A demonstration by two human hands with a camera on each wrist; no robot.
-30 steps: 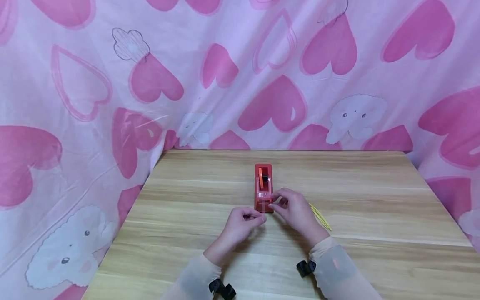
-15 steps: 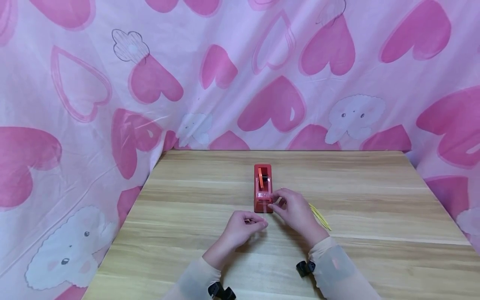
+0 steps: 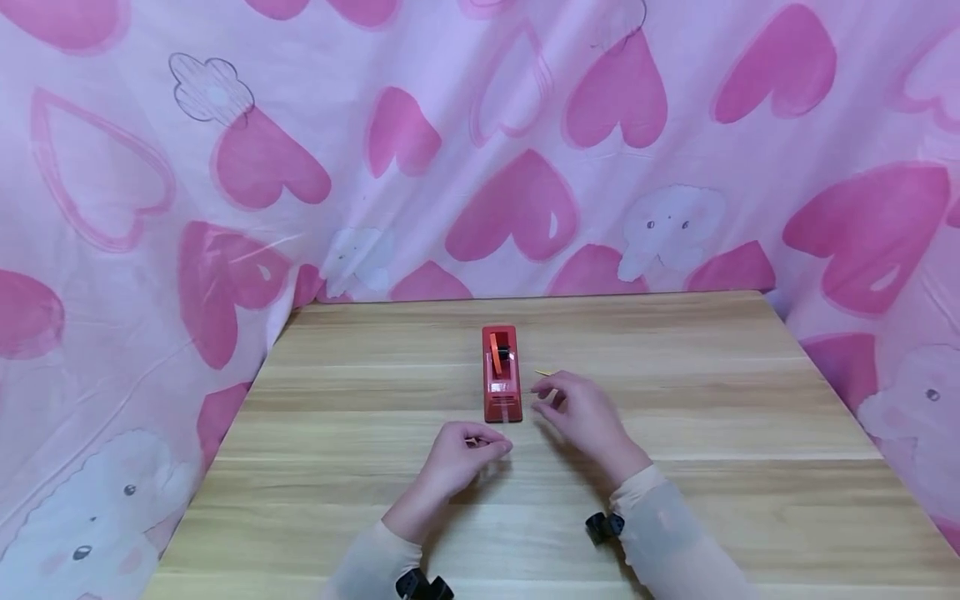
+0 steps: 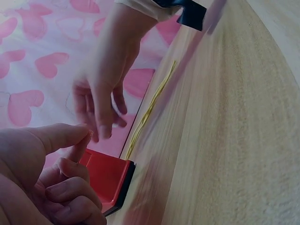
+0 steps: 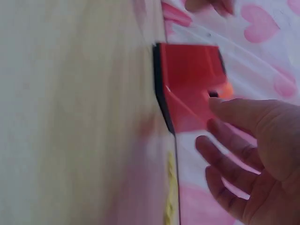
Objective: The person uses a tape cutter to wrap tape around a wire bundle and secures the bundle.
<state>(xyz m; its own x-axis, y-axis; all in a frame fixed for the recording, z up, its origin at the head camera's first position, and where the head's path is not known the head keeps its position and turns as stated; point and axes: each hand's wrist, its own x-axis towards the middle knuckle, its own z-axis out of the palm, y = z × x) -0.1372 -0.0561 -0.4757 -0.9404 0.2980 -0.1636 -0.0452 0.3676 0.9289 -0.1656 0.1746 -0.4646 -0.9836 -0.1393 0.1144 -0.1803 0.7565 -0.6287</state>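
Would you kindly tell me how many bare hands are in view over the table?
2: the left hand, in front of the red dispenser, and the right hand, to the dispenser's right. No others show.

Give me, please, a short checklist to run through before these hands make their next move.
1. Red tape dispenser standing on its base on the table: ok.
2. Grip of the left hand on the clear tape: ok, thumb and index finger meet at its end.
3. Right hand steadying the dispenser: not ok, a gap shows between them in the head view.
4. Clear tape cut through: cannot tell, the strip is too faint.
5. Yellow strands away from the left hand: ok, they lie on the dispenser's right.
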